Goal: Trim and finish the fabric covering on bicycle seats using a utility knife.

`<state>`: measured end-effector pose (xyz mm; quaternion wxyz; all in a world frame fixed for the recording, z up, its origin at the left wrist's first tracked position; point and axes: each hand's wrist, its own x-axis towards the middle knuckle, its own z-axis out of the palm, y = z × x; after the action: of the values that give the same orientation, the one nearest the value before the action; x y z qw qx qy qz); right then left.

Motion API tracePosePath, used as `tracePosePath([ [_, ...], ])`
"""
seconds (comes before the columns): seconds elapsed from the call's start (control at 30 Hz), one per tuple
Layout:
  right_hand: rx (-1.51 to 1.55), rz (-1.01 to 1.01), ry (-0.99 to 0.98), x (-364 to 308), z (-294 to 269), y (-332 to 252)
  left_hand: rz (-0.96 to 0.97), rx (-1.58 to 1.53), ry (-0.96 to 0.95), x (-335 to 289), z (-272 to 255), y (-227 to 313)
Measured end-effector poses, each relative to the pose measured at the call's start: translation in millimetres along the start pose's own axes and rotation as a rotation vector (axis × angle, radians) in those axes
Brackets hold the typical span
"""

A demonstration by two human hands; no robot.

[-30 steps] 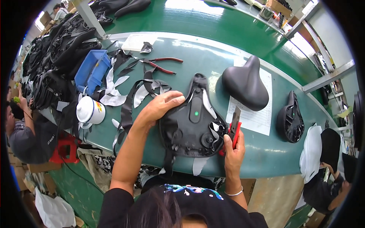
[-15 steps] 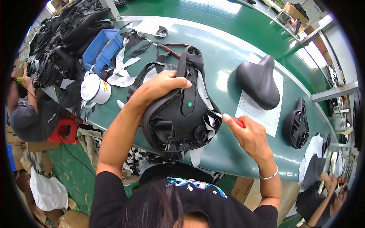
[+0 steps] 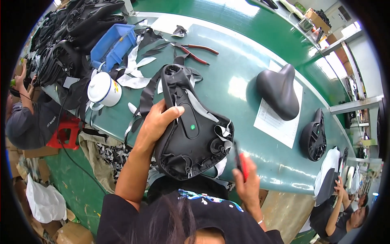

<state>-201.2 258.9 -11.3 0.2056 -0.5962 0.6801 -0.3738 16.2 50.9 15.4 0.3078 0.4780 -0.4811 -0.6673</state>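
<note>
An upturned black saddle (image 3: 189, 130) is held tilted at the near edge of the green table (image 3: 243, 87), the left hand (image 3: 156, 122) being clamped over its side rim with the thumb laid across the underside. The right hand (image 3: 245, 183) is closed round a red-handled tool (image 3: 240, 162) just beside the saddle's wide end. The shell is judged stiff and fairly light, the loose cover edges soft, so the rim is best gripped.

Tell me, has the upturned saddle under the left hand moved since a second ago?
Yes. The upturned saddle has tipped up under the left hand and slid toward the table's near edge, farther from the finished saddle on its paper sheet.
</note>
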Motion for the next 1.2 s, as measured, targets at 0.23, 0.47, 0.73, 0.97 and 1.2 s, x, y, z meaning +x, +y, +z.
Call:
tracePosePath([
  [0.23, 0.127, -0.180, 0.067, 112, 19, -21, 0.041, -0.149, 0.157, -21, 8, -17],
  [0.47, 0.506, 0.190, 0.083, 128, -2, -1, 0.637, 0.912, 0.371, -18, 16, -15],
  [0.73, 0.122, -0.071, -0.066, 94, -25, -14, 0.741, 0.984, -0.356, 22, 60, -8],
  [0.97, -0.325, -0.232, -0.236, 74, -44, 2, 0.600, 0.720, -0.417, 25, 54, 1],
  [1.2, -0.568, -0.104, -0.210, 42, -24, -13, 0.236, -0.113, -0.252, 24, 47, 1],
])
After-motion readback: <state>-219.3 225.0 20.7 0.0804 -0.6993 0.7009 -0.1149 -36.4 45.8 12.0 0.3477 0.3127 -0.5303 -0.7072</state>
